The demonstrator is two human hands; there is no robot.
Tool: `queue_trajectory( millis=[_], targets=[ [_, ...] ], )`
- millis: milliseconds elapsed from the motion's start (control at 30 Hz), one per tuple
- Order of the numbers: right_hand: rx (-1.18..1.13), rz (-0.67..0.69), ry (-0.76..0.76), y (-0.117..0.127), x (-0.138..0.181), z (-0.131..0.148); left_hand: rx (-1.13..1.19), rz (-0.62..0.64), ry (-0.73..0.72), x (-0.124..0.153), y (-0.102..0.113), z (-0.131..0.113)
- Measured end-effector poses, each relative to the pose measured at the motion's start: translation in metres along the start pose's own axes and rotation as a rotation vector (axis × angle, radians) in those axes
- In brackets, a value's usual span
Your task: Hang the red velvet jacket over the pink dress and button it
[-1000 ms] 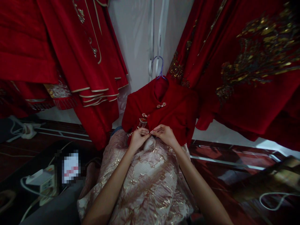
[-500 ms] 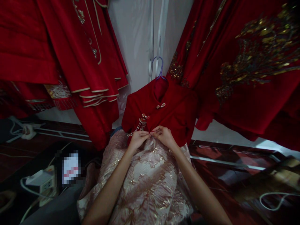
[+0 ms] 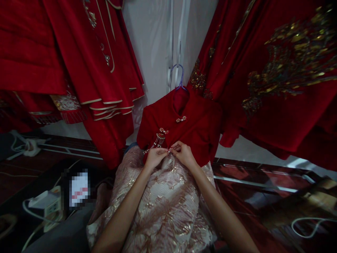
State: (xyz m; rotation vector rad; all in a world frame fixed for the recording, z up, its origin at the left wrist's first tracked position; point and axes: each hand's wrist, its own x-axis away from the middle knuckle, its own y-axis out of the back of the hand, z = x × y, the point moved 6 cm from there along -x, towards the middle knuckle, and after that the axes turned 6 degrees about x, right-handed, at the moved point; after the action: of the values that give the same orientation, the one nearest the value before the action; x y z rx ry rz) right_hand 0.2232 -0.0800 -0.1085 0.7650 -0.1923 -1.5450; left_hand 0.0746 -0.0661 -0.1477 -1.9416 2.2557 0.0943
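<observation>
Red cloth jacket with a stand-up collar (image 3: 195, 130), on a thin violet hanger (image 3: 181, 76), lower front meeting pale pink-and-gold floral brocade (image 3: 165, 203) across the lap. From where I stand: left hand (image 3: 156, 156) and right hand (image 3: 183, 154) nearly touch there, fingertips pinching a small pale beaded piece (image 3: 169, 151); finer detail unreadable. Beaded tassel ornament (image 3: 160, 137) just beyond left fingers.

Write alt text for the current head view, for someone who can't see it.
A person's left hand and right hand pinch at a small pale item, too small to identify, where pale, gold-patterned fabric meets a red garment with beaded ornaments. A purple hanger shows at its collar. Other red garments hang to both sides.
</observation>
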Motion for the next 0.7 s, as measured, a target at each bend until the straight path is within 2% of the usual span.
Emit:
queue_trajectory(
  millis=[167,300,500,700],
  targets=[
    [0.139,-0.02,0.025,0.023,-0.002,0.003,-0.16,-0.019,-0.091,-0.003,0.009,-0.006],
    [0.095,-0.015,0.013,0.037,-0.001,0.01,-0.348,-0.06,-0.223,0.002,0.01,-0.021],
    [0.054,0.082,0.0,0.015,0.001,-0.001,-0.497,-0.011,-0.344,0.011,-0.005,-0.03],
    [-0.015,0.109,-0.051,-0.001,-0.001,-0.012,-0.436,-0.037,-0.3,0.009,-0.006,-0.022]
  ],
)
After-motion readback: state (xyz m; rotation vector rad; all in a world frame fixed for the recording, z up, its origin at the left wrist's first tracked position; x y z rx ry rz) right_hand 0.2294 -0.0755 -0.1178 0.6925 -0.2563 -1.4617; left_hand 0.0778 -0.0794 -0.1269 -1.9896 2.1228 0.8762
